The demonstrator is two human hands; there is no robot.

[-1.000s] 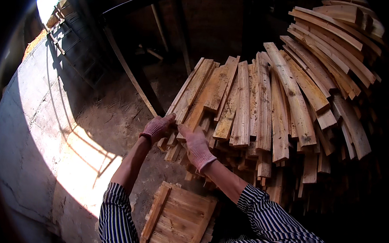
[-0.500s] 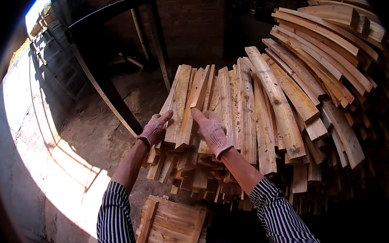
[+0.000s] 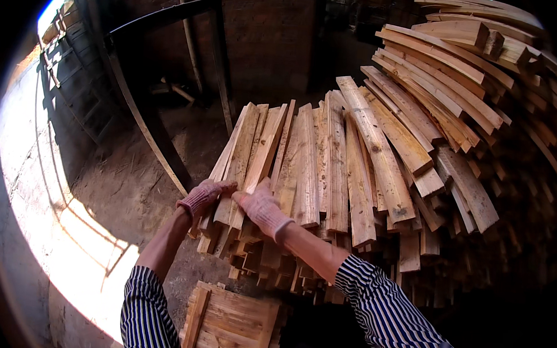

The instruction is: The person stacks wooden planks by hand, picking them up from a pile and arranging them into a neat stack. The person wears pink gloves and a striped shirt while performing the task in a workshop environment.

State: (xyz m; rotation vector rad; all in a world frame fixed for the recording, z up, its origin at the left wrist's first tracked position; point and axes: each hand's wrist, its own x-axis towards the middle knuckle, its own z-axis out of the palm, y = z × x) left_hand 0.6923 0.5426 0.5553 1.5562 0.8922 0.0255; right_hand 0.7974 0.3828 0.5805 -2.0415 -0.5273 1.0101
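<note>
My left hand [image 3: 207, 196], in a pinkish knitted work glove, is closed at the near ends of the leftmost wooden slats. Its fingers point right, almost touching my right hand [image 3: 263, 210], which wears a matching glove. The right hand is closed around the near end of a wooden slat [image 3: 268, 149] that lies tilted on top of the others. The undersides of both grips are hidden. Beneath and beside them spreads a pile of rough wooden slats [image 3: 309, 169], laid side by side with their ends toward me.
A taller stack of long slats [image 3: 438, 62] rises on the right. A dark metal frame [image 3: 145, 118] stands at left, before a brick wall [image 3: 267, 39]. Below the pile lies a wooden panel with crosspieces [image 3: 231, 327]. Sunlight strikes the concrete floor [image 3: 52, 224] at left.
Both hands have come down and nearer each other in the picture. My right hand has moved left and now grips the end of the tilted slat. The whole view has shifted slightly.
</note>
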